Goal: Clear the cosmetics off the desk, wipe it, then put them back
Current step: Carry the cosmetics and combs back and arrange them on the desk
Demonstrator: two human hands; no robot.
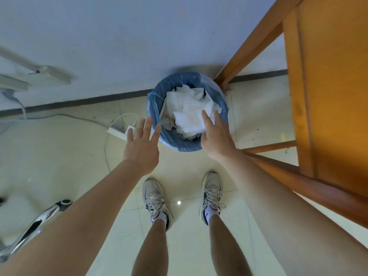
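Note:
I look straight down at a waste bin [157, 100] lined with a blue plastic bag, standing on the floor against the wall. Crumpled white tissues [189, 114] fill it to the rim. My left hand [142, 144] hovers just left of the bin's near rim, fingers spread, holding nothing. My right hand [217, 136] is over the bin's near right rim, fingers stretched toward the tissues, also empty. No cosmetics are in view. The wooden desk [328, 86] shows at the right, only its edge and side.
A desk leg [256, 38] meets the floor right behind the bin, and a lower rail [310, 182] runs under my right forearm. A white power strip [119, 132] with cables lies left of the bin. A chrome chair base [39, 218] sits bottom left. My two shoes [155, 198] stand on pale tiles.

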